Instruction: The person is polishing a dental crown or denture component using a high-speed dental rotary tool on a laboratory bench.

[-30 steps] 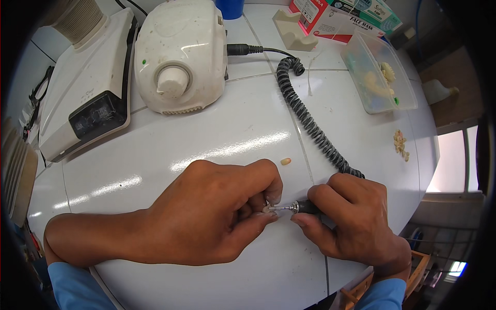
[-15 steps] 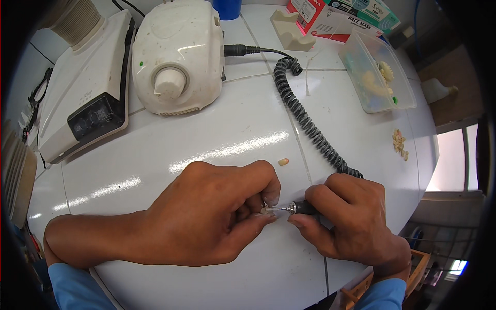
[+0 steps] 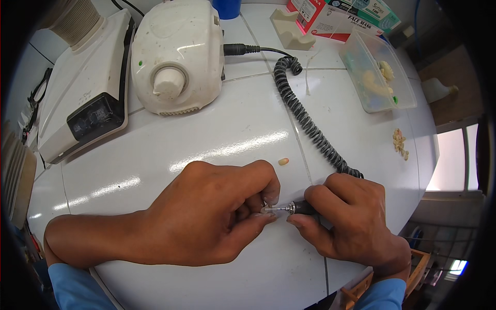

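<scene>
My left hand pinches a small pale piece between thumb and fingers, low in the middle of the view. My right hand grips a dark rotary handpiece from the right, its thin metal bit reaching into the pinched piece at my left fingertips. A small beige, tooth-like piece lies on the white tiled worktop just above my hands. A coiled black cord runs from behind my right hand up to the white control unit at the top.
A white machine with a dark panel stands at left. A blue cup, beige stand and mask boxes are at the back. A clear tub and a cluster of small pieces lie right, near the worktop's curved edge.
The scene sits very slightly further left in the picture than a second ago. Both hands keep the same hold and position against each other.
</scene>
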{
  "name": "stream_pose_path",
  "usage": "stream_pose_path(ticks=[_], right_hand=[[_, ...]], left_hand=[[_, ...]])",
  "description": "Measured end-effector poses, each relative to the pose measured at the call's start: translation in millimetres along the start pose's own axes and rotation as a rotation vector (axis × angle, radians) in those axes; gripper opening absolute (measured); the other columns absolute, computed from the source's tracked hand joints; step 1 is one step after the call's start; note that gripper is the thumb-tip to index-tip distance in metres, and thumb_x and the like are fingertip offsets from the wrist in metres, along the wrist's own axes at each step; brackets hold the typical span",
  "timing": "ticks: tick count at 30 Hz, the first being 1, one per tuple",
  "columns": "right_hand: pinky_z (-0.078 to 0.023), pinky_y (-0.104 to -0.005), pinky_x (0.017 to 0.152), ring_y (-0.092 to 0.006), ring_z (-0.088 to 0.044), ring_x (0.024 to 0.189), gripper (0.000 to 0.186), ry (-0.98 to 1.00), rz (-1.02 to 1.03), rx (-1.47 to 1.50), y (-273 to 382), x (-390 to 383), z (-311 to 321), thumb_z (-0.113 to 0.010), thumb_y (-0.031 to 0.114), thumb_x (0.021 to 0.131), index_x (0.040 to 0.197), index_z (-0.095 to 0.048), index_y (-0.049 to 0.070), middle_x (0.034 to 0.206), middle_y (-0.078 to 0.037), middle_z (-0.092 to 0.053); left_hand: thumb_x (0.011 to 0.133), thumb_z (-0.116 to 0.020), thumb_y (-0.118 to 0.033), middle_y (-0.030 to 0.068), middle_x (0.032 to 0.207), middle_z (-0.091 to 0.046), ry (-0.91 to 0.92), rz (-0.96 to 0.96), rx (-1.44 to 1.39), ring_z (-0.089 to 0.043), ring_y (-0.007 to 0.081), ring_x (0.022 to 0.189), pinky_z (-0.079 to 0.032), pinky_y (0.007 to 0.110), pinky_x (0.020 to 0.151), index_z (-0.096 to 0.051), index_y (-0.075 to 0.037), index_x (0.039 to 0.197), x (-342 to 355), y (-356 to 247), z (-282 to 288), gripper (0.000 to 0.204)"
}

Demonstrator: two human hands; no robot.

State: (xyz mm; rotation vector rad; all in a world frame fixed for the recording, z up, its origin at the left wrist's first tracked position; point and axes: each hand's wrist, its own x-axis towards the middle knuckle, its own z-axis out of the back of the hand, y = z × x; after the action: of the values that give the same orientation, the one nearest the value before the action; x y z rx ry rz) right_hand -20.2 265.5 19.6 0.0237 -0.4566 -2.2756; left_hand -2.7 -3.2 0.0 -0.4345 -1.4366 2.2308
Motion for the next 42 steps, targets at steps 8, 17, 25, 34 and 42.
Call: stream_pose_path(ticks=[8, 17, 25, 34, 42], right_hand=[[-0.043, -0.0381, 0.047, -0.0188, -0.054, 0.055, 0.031, 0.0, 0.01, 0.0, -0.1, 0.0, -0.1, -0.091, 0.035, 0.091, 0.087, -0.069, 0.014, 0.073, -0.001, -0.05], [-0.042, -0.0383, 0.046, -0.0186, -0.053, 0.054, 0.031, 0.016, -0.02, 0.014, 0.4, 1.1, 1.4, -0.09, 0.036, 0.092, 0.086, -0.068, 0.014, 0.072, -0.001, -0.05], [-0.041, -0.0377, 0.046, -0.0183, -0.054, 0.054, 0.031, 0.002, 0.01, 0.012, -1.5, 0.1, 0.9, -0.091, 0.036, 0.091, 0.086, -0.069, 0.015, 0.072, 0.0, -0.049], [-0.041, -0.0376, 0.046, -0.018, -0.053, 0.055, 0.029, 0.035, -0.026, 0.024, -0.7, 1.4, 3.6, -0.09, 0.037, 0.092, 0.087, -0.07, 0.016, 0.072, 0.0, -0.049], [-0.041, -0.0369, 0.046, -0.0179, -0.053, 0.054, 0.028, 0.029, 0.001, 0.018, -0.8, 1.6, 3.4, -0.09, 0.036, 0.092, 0.088, -0.071, 0.016, 0.071, 0.0, -0.049]], left_hand=[[0.093, -0.086, -0.001, 0.0064, 0.082, -0.078, 0.002, 0.016, -0.011, -0.079, 0.0104, 0.071, -0.06, 0.023, 0.059, -0.068, -0.001, 0.105, -0.5, -0.9, -0.4, 0.022], [0.093, -0.086, -0.001, 0.0064, 0.082, -0.078, 0.008, 0.018, -0.007, -0.079, 0.0103, 0.071, -0.06, 0.023, 0.059, -0.068, -0.001, 0.105, -1.0, -1.4, 1.1, 0.022], [0.092, -0.087, -0.001, 0.0061, 0.081, -0.078, 0.001, 0.002, 0.006, -0.079, 0.0105, 0.07, -0.06, 0.023, 0.058, -0.068, -0.001, 0.105, 0.0, -0.6, 0.4, 0.023], [0.093, -0.086, -0.001, 0.0058, 0.08, -0.077, -0.007, 0.001, 0.011, -0.078, 0.0103, 0.07, -0.059, 0.023, 0.058, -0.068, -0.001, 0.105, 0.0, -0.3, 0.0, 0.022], [0.093, -0.086, -0.001, 0.0057, 0.08, -0.077, -0.002, -0.007, 0.002, -0.078, 0.0099, 0.07, -0.059, 0.023, 0.059, -0.069, -0.002, 0.105, -0.3, -0.2, -0.6, 0.021]])
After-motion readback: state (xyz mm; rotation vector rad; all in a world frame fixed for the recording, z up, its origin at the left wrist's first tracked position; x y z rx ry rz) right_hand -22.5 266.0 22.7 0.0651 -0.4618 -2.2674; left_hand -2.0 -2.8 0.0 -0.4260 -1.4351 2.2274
